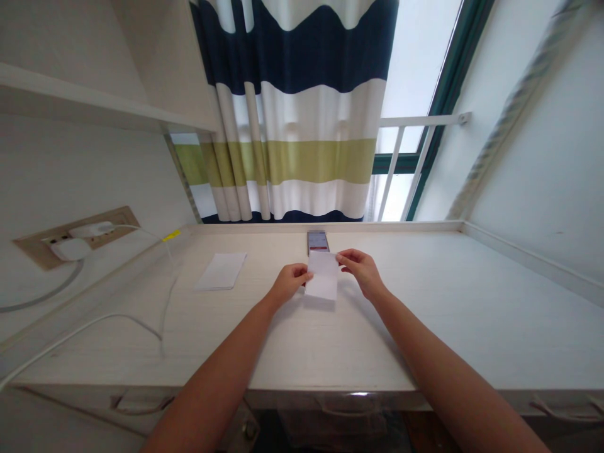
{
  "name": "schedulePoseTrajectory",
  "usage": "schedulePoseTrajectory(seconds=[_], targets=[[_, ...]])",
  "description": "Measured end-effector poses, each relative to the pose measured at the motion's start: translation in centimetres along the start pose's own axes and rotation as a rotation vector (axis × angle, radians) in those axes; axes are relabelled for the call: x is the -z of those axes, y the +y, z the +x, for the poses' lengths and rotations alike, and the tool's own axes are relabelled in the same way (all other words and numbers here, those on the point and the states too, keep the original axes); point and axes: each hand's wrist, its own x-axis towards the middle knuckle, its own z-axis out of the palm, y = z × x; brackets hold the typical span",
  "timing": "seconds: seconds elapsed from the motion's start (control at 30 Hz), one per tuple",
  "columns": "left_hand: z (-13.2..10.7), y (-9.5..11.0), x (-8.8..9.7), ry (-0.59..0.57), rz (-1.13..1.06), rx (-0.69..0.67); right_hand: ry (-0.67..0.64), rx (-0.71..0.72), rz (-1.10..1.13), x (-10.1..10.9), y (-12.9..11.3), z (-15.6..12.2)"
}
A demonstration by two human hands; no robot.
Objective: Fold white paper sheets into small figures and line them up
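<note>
Striped curtain beside a bright window, white walls.

Striped curtain partly across window; white railing alongside; left wall: socket panel, white plugs inserted

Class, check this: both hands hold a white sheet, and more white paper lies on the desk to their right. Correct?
Wrong side: in the head view, left hand and right hand hold the white sheet, but the other paper lies on the desk to their left.

Small white rectangle of paper, looks blank tbh, pretty flat, long sides pointing away, held just above the worktop.
</note>
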Motion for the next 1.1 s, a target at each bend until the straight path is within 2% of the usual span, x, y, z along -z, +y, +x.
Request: schedulePoseTrajectory(seconds=[0.27, 0.47, 0.57, 0.83, 1.1], targets=[[0.0, -0.1, -0.2, -0.018, 0.003, -0.001, -0.004, 0.024, -0.018, 0.1, 0.2, 0.1], [0.1, -0.1, 0.1, 0.089, -0.064, 0.003, -0.184, -0.167, -0.003, -0.3, 0.3, -0.4], [0.0, 0.1, 0.1, 0.116, -0.091, -0.001, -0.236, -0.202, -0.017, -0.5, 0.3, -0.5], [-0.2, 0.6, -0.3, 0.114, -0.203, 0.038, -0.217, -0.146, 0.09, -0.5, 0.7, -0.2], [-0.5, 1.2, -0.2, 0.099, -0.285, -0.026, -0.325, -0.049, 0.045, -0.6, 0.2, -0.7]])
